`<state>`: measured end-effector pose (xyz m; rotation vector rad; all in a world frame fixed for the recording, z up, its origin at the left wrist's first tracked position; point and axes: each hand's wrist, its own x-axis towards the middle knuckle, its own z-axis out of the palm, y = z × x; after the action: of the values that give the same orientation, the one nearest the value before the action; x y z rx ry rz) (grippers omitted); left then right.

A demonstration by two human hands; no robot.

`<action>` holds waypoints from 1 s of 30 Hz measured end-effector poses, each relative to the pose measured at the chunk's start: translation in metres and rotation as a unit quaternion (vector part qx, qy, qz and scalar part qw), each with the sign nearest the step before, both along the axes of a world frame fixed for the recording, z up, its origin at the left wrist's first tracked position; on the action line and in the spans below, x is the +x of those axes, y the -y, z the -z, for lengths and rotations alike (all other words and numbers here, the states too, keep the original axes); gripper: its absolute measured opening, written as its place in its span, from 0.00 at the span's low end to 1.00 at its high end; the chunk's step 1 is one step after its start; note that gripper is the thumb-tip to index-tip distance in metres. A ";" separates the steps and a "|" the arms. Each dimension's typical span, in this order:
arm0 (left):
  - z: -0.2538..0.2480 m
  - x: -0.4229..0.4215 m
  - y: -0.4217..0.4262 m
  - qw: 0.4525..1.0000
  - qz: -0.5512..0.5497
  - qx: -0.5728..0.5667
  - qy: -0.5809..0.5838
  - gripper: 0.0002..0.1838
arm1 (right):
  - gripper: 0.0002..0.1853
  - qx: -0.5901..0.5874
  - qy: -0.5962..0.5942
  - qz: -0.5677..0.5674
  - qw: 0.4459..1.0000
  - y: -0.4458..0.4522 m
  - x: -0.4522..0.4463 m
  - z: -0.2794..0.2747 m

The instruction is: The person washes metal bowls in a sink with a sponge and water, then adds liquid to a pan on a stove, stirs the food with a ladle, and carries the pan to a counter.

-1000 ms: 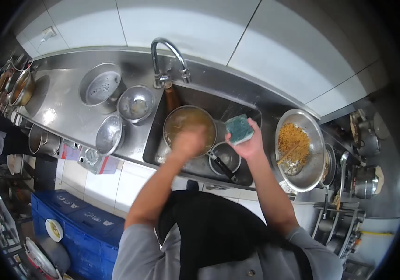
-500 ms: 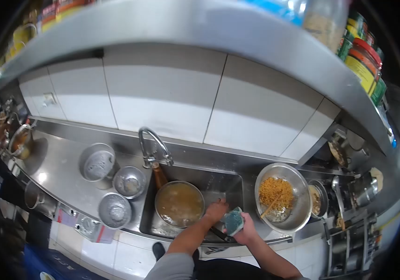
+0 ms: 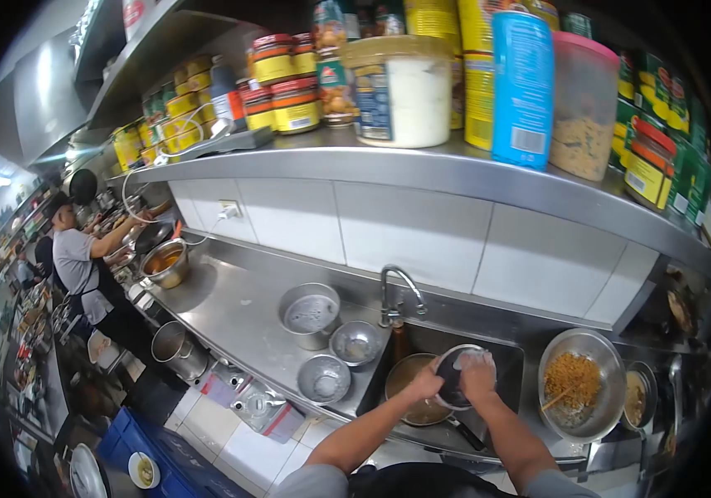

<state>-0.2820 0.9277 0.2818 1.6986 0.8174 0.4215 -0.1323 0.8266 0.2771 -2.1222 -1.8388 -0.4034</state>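
Over the sink (image 3: 501, 394), my left hand (image 3: 428, 382) grips the rim of a round metal bowl (image 3: 453, 383) with a dark inside. The bowl is tilted. My right hand (image 3: 477, 375) presses against its inner right side. Its fingertips look whitish and blurred, and whatever lies under them is hidden. Below my hands, a large pot (image 3: 405, 378) of cloudy brownish water stands in the sink, partly covered by my left arm. A black handle (image 3: 465, 433) points toward the sink's front edge. The faucet (image 3: 401, 290) rises behind.
Several metal containers, among them a deep pot (image 3: 309, 317) and a small bowl (image 3: 324, 378), stand left of the sink. To the right is a wide bowl (image 3: 581, 425) of orange-brown crumbs. A loaded shelf (image 3: 422, 170) overhangs the counter. A co-worker (image 3: 82, 257) stands far left.
The view has swung up and left. The metal bowl is now raised between my hands. The green sponge seen earlier in my right hand is out of sight.
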 end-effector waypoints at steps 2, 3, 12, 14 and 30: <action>-0.022 -0.006 0.002 0.995 0.040 -0.092 0.008 0.35 | 0.18 0.096 -0.077 -0.026 0.992 -0.027 -0.017 0.018; 0.009 -0.001 -0.019 0.989 0.050 -0.063 0.122 0.34 | 0.17 0.053 -0.168 -0.030 0.984 -0.035 -0.030 0.024; -0.025 -0.021 -0.051 0.982 0.026 0.145 0.122 0.28 | 0.12 0.063 -0.199 -0.064 0.976 -0.066 -0.041 0.022; -0.026 -0.029 -0.059 0.979 0.032 0.100 0.174 0.28 | 0.14 -0.201 -0.164 -0.070 0.963 -0.051 -0.036 0.004; 0.052 0.045 -0.022 0.828 0.110 -0.471 0.284 0.13 | 0.17 0.056 -0.831 -0.015 0.554 -0.049 0.007 -0.011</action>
<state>-0.2370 0.9492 0.2301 0.6512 0.2689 0.2604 -0.1256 0.8756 0.2878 -1.1499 -0.5254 1.1376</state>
